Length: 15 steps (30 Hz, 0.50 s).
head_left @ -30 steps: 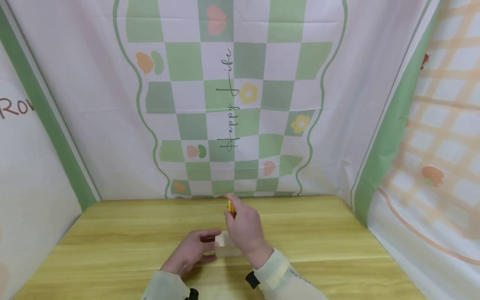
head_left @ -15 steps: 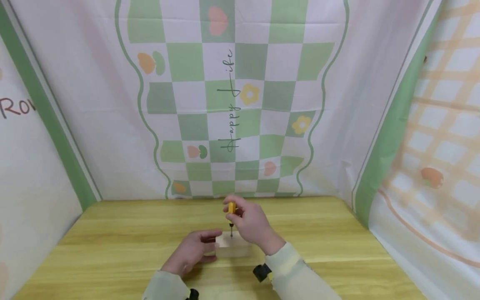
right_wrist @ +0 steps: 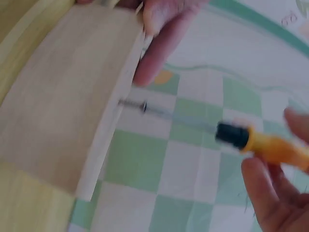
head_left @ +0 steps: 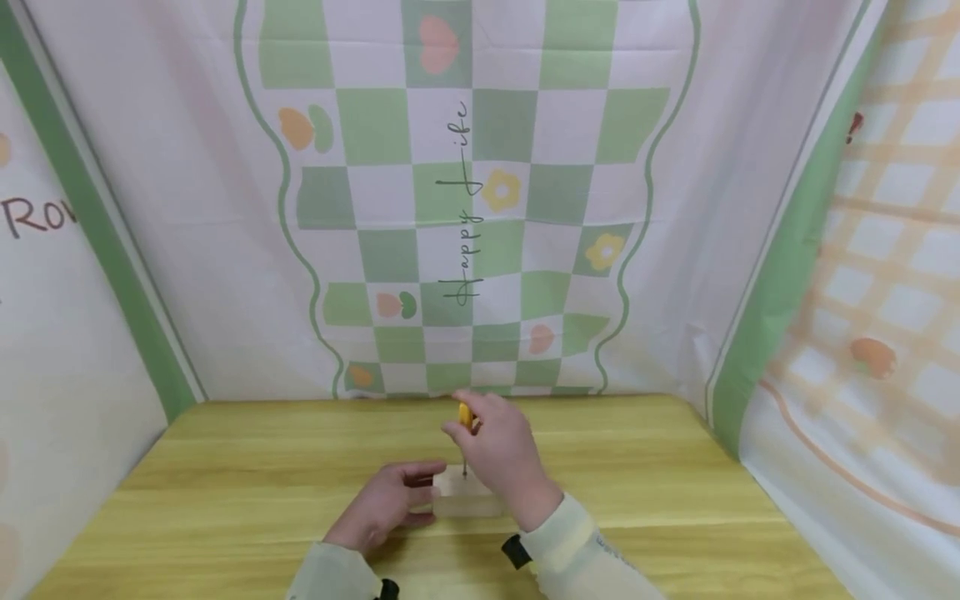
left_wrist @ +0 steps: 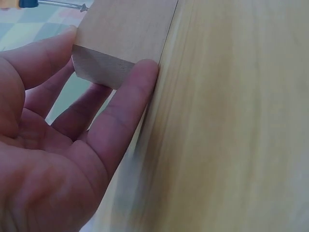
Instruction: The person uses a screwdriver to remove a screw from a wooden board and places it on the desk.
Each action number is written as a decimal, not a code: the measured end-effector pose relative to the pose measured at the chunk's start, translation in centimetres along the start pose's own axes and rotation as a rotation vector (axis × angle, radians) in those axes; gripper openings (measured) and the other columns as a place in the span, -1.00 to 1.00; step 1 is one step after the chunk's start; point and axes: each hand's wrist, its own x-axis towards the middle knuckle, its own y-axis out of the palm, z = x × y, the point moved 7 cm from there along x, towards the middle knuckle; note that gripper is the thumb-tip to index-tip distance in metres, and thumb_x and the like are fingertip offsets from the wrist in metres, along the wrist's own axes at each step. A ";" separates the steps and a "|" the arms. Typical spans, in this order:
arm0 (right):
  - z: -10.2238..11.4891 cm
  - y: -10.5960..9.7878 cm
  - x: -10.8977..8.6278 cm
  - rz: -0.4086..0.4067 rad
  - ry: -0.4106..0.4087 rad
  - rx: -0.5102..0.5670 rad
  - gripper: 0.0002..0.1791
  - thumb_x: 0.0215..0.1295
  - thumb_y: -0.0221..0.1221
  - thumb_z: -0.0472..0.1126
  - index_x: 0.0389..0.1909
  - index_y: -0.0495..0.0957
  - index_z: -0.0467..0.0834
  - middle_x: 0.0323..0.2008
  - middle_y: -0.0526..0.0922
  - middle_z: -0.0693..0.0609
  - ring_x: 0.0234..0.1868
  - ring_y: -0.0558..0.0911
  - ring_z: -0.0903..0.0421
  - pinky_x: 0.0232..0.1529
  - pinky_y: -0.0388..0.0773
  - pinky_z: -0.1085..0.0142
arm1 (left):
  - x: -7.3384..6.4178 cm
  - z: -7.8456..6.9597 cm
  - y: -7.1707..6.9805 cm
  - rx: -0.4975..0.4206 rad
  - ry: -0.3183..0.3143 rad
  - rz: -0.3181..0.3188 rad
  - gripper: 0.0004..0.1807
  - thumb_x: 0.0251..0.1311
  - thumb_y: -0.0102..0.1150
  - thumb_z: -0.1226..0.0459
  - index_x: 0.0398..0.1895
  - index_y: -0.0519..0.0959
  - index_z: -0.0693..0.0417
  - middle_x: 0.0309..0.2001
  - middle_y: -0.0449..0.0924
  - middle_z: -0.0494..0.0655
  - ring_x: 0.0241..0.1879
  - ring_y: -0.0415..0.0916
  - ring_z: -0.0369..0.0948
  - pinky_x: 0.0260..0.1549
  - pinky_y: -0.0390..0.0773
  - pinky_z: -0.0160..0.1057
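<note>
Wooden block [head_left: 467, 507], lying on the desk [head_left: 637, 467], gripped at its left end between thumb and fingers of the left hand [head_left: 382, 504], with no clear shift over the last second. Standing proud of its top face, a screw [right_wrist: 131, 104], so apparently not driven home. Just above, near upright and seemingly meeting that screw, though blurred in the right wrist view, a screwdriver [head_left: 466, 414]. Most changed: the right hand [head_left: 506, 454], curled about the yellow handle and covering more of it and its shaft than half a second ago. Likely meaning: a renewed hold within repeated turning, with the block kept steady. Beyond the desk, a green-checked curtain [head_left: 495, 292], unaltered.
</note>
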 end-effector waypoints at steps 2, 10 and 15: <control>0.7 -0.1 -0.1 -0.041 -0.006 -0.066 -0.60 0.27 0.38 -0.12 0.09 0.65 -0.14 -0.46 0.50 0.13 -0.54 0.42 0.26 -0.58 0.45 0.44 | 0.0 -0.1 0.0 0.002 0.007 0.003 -0.51 0.30 0.25 0.41 0.30 0.48 0.25 0.34 0.36 0.22 0.13 0.48 0.09 -0.11 0.67 0.03; 1.8 0.1 -0.3 -0.090 0.028 -0.169 -0.54 0.23 0.36 -0.30 0.15 0.58 -0.30 -0.39 0.65 -0.05 -0.48 0.58 0.12 -0.45 0.62 0.34 | 0.0 -0.1 0.1 0.005 0.032 0.004 -0.50 0.29 0.25 0.43 0.30 0.48 0.27 0.32 0.37 0.24 0.10 0.50 0.08 -0.11 0.67 0.02; 2.1 0.2 -0.4 -0.087 0.045 -0.172 -0.55 0.23 0.32 -0.36 0.15 0.56 -0.35 -0.30 0.70 -0.12 -0.36 0.68 0.00 -0.33 0.70 0.21 | -0.1 -0.1 0.2 0.006 0.036 0.003 -0.50 0.28 0.25 0.44 0.30 0.48 0.27 0.33 0.37 0.24 0.12 0.48 0.10 -0.11 0.67 0.03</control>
